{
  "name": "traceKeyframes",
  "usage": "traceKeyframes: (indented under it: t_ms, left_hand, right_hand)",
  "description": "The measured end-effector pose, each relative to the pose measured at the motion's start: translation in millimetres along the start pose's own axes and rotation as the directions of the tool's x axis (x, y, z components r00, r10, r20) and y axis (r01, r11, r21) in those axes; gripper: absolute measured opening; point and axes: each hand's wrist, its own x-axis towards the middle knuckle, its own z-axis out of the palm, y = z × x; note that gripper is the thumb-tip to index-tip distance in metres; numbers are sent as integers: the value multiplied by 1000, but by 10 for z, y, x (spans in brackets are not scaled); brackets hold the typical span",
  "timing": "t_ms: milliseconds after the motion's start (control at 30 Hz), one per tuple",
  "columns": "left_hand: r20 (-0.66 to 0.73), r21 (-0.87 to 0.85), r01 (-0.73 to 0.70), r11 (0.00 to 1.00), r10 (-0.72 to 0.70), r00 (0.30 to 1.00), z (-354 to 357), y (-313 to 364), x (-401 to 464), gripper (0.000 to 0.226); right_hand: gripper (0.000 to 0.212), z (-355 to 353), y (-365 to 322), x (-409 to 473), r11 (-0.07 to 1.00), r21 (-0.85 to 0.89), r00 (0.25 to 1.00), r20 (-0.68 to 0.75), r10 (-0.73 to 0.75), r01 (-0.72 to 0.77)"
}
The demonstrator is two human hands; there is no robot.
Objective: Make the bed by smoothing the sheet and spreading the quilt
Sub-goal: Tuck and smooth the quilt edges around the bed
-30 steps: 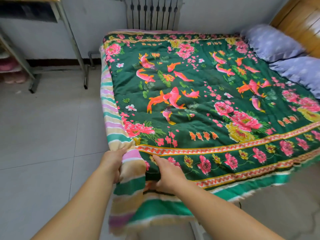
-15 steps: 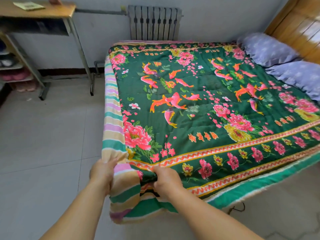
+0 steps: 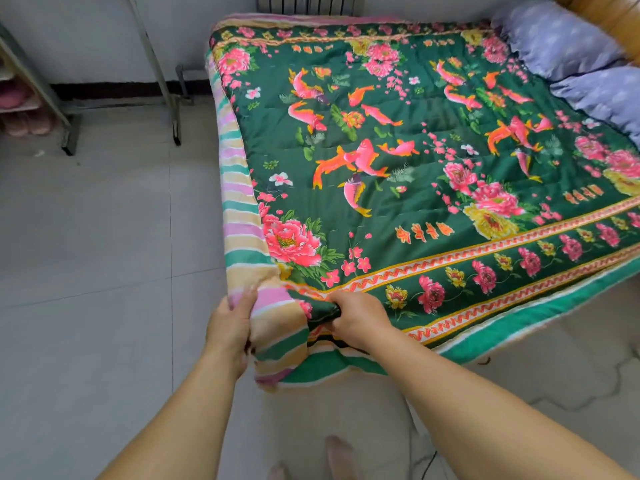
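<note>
A dark green quilt (image 3: 408, 161) printed with pink flowers and orange fish lies spread flat over the bed. Under it a striped sheet (image 3: 239, 202) in pink, tan and green hangs over the bed's left side and near corner. My left hand (image 3: 230, 323) holds the striped sheet at the near corner, fingers pressed into the fabric. My right hand (image 3: 356, 318) grips the quilt's bunched corner just to the right of it, fingers curled into the fold.
Two lavender pillows (image 3: 568, 53) lie at the bed's far right against a wooden headboard (image 3: 609, 12). A metal-legged table (image 3: 156, 64) and a shoe rack (image 3: 24, 102) stand at the far left. A radiator (image 3: 308, 1) is behind the bed. Grey tiled floor (image 3: 86, 271) surrounds it.
My view has shifted closer and lower over the corner. Both hands keep their hold on the corner; the quilt corner sits tighter against the sheet.
</note>
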Motion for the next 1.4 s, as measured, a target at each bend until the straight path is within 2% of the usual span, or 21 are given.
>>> traceKeyframes:
  t_ms: [33, 100, 167, 300, 433, 500, 600, 633, 700, 733, 800, 867, 933, 1000, 1067, 1133, 1167, 1233, 1300, 1367, 1400]
  left_hand:
    - [85, -28, 27, 999, -25, 996, 9, -61, -50, 47]
    - [221, 112, 45, 993, -69, 973, 0, -217, -85, 65]
    - [277, 258, 26, 966, -99, 956, 7, -346, -119, 39]
    - [138, 285, 54, 957, -96, 986, -93, -453, -15, 11]
    - [13, 232, 77, 970, -82, 997, -182, -457, 14, 19]
    - [-13, 170, 126, 977, -125, 992, -177, -434, -31, 12]
    - [-16, 102, 228, 968, -227, 974, -173, -422, -73, 5]
    - [-3, 92, 259, 961, -260, 966, -177, -409, -88, 5]
    - [6, 85, 314, 945, -316, 949, -187, -365, -114, 5]
    - [6, 102, 334, 937, -336, 942, -178, -348, -119, 4]
    - [2, 179, 344, 922, -350, 937, -129, -303, -188, 6]
    - [-14, 313, 302, 901, -313, 950, -73, -236, -271, 7]
    - [-56, 470, 216, 856, -215, 975, -36, -174, -320, 6]
    - [-107, 724, 88, 684, -15, 994, -24, -147, -303, 18]
    - [-95, 965, 38, 260, 208, 973, 74, -141, -399, 37]
    - [105, 994, -85, -72, 349, 931, 275, -181, -530, 52]
    - [260, 965, -238, -106, 323, 910, 422, -215, -588, 66]
    - [517, 855, -519, -1, 106, 850, 779, -386, -678, 96]
    - [566, 818, -567, -98, -37, 823, 1086, -593, -798, 116]
    - [529, 832, -503, -235, 63, 846, 1226, -740, -845, 109]
    - [517, 845, -474, -247, 152, 843, 1255, -757, -852, 95]
  right_hand:
    - [18, -13, 1, 21, 1000, 14, 1000, -4, 14, -14]
    - [19, -65, -42, 74, 1000, 19, 1000, -8, 22, -22]
    - [21, -135, -84, 109, 1000, 0, 1000, 10, 21, -21]
    - [30, -30, -109, 88, 999, -40, 995, 100, 6, -2]
    - [70, 294, -4, -64, 998, 27, 971, 232, -59, 54]
    - [76, 338, 107, -201, 982, 187, 964, 260, -56, 6]
    - [76, 246, 354, -469, 848, 509, 935, 350, -49, -146]
    - [87, 196, 422, -561, 854, 502, 924, 376, -73, -137]
    - [115, 176, 577, -674, 988, 156, 897, 438, -62, -8]
    - [117, 195, 658, -708, 996, -65, 905, 424, -25, 59]
    - [87, 168, 798, -742, 940, -332, 959, 284, 16, 83]
    - [52, 60, 862, -740, 917, -398, 994, 105, 34, 10]
    - [36, -52, 884, -737, 922, -386, 997, 47, 56, -34]
    - [17, -140, 877, -745, 937, -345, 998, 18, 68, -58]
    - [11, -194, 893, -773, 958, -276, 997, -21, 76, -79]
    - [13, -230, 899, -791, 973, -219, 997, -29, 67, -72]
    - [14, -250, 887, -800, 979, -199, 998, -34, 46, -52]
    - [12, -318, 883, -853, 981, -195, 999, -49, -1, -9]
    - [10, -398, 909, -885, 984, -178, 997, -67, -29, 17]
    - [9, -466, 959, -902, 990, -139, 994, -99, -39, 25]
    - [14, -489, 997, -903, 991, -127, 992, -116, -52, 37]
